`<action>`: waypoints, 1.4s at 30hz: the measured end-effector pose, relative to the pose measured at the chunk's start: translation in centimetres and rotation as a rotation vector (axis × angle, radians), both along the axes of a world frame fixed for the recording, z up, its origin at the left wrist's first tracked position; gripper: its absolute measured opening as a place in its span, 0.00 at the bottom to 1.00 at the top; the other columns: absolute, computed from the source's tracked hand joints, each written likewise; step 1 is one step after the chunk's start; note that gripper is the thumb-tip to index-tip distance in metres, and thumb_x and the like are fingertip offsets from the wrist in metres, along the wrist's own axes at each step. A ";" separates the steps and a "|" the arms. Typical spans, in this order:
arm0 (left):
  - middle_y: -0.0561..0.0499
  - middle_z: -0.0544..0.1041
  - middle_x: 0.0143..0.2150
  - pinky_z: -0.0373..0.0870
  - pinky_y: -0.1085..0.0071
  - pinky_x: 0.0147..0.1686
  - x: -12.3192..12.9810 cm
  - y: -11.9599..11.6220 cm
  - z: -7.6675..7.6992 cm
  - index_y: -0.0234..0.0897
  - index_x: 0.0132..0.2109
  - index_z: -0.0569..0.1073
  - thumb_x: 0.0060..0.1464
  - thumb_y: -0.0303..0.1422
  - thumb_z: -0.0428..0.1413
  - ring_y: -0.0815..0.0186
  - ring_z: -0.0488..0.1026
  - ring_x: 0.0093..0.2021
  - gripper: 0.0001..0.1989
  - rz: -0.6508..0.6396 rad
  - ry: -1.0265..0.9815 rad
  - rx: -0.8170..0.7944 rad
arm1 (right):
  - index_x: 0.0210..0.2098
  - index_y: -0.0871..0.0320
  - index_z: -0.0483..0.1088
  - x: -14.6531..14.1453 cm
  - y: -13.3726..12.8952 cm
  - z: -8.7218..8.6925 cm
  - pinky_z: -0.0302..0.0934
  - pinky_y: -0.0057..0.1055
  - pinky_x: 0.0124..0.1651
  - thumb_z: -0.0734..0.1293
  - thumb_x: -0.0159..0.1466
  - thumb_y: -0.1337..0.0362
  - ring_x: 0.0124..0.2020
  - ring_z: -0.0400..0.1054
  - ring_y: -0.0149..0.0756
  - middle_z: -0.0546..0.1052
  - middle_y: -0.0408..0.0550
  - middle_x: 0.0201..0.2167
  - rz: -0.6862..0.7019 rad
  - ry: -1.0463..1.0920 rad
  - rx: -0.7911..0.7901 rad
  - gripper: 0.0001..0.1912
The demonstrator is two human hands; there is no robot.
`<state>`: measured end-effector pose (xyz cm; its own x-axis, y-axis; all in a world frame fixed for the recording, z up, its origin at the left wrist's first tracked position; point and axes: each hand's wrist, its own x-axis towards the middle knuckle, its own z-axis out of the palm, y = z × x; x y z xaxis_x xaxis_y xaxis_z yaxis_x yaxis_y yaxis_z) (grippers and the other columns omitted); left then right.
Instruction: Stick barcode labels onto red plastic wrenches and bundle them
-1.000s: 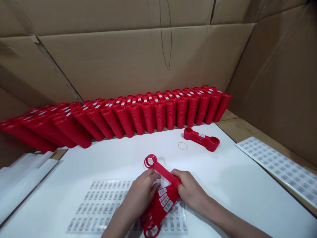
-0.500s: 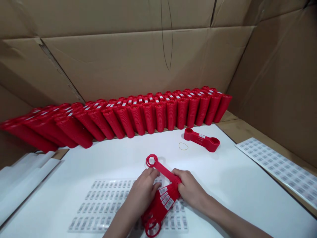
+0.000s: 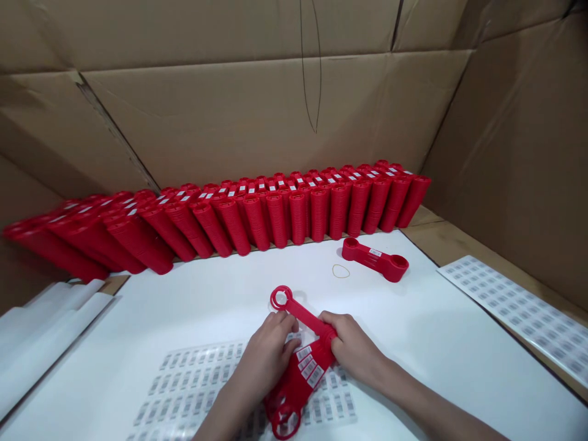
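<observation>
My right hand (image 3: 351, 343) is closed round the right end of a fanned bunch of flat red plastic pieces (image 3: 296, 380), several of which bear white barcode labels. One red piece (image 3: 305, 317) sticks out up and to the left, its ring end over the white table. My left hand (image 3: 271, 346) is beside the bunch, fingers bent, thumb and fingertips close together near a small white label. Whether it grips that label is hard to make out. Beneath both hands lies a sheet of barcode labels (image 3: 184, 383), partly covered by my left arm and the bunch.
Red stacks (image 3: 275, 220) stand in a long row along the cardboard wall (image 3: 229, 116). A labelled red stack (image 3: 374, 260) and a rubber band (image 3: 340, 271) lie on the white table (image 3: 220, 300). Another label sheet (image 3: 519, 312) is at right, white sheets (image 3: 50, 343) at left.
The label sheet under my hands has shifted slightly down and turned a little. Both hands and the red bunch have hardly moved.
</observation>
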<state>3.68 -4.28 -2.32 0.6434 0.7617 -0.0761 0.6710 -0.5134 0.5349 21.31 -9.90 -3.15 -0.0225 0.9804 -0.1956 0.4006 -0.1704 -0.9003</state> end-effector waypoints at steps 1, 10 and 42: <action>0.47 0.68 0.40 0.60 0.66 0.42 0.0 0.0 0.0 0.35 0.37 0.66 0.53 0.29 0.47 0.61 0.63 0.42 0.06 0.002 -0.008 -0.001 | 0.26 0.62 0.63 0.0 0.0 0.0 0.49 0.17 0.25 0.52 0.48 0.76 0.23 0.59 0.23 0.69 0.42 0.23 -0.001 0.005 -0.004 0.11; 0.52 0.67 0.30 0.58 0.72 0.33 0.4 0.3 2.6 0.34 0.31 0.65 0.54 0.35 0.48 0.68 0.62 0.31 0.09 0.089 -0.166 -0.249 | 0.27 0.62 0.63 -0.1 0.0 0.2 0.50 0.17 0.23 0.52 0.47 0.75 0.20 0.59 0.22 0.68 0.41 0.21 -0.006 0.047 -0.028 0.12; 0.52 0.68 0.30 0.61 0.70 0.31 1.8 -0.9 0.4 0.36 0.39 0.67 0.57 0.46 0.47 0.66 0.66 0.30 0.17 0.305 -0.156 0.276 | 0.27 0.62 0.63 -0.7 -0.7 1.4 0.49 0.17 0.29 0.52 0.46 0.77 0.25 0.58 0.22 0.69 0.41 0.24 0.015 0.010 0.092 0.13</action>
<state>5.45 -5.18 -1.91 0.3740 0.8966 0.2370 0.7359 -0.4425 0.5125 20.58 -10.64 -1.71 -0.0391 0.9938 -0.1040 0.3935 -0.0804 -0.9158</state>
